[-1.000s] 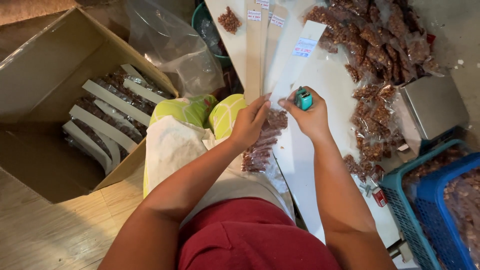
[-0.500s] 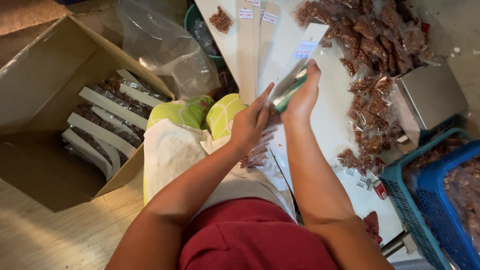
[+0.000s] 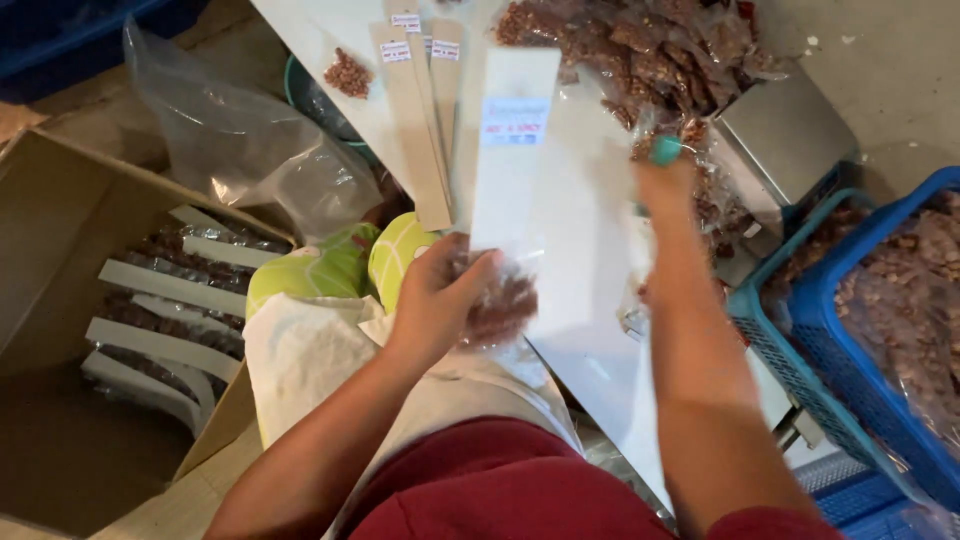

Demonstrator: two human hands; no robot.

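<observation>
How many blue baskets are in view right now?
2: a darker blue basket at the right edge, and a lighter blue basket nested around its left side. Others may lie outside the frame.

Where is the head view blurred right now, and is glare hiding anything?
Head view: right hand and its small teal object smeared by motion; left hand and clear packet softer; cardboard box sharp; mild sheen on white table.

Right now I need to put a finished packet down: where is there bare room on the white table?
Bare white table lies between the left hand and right hand. Crowded: bagged snacks along the top, card strips upper left. The cardboard box holds packets; its near floor is bare.
</observation>
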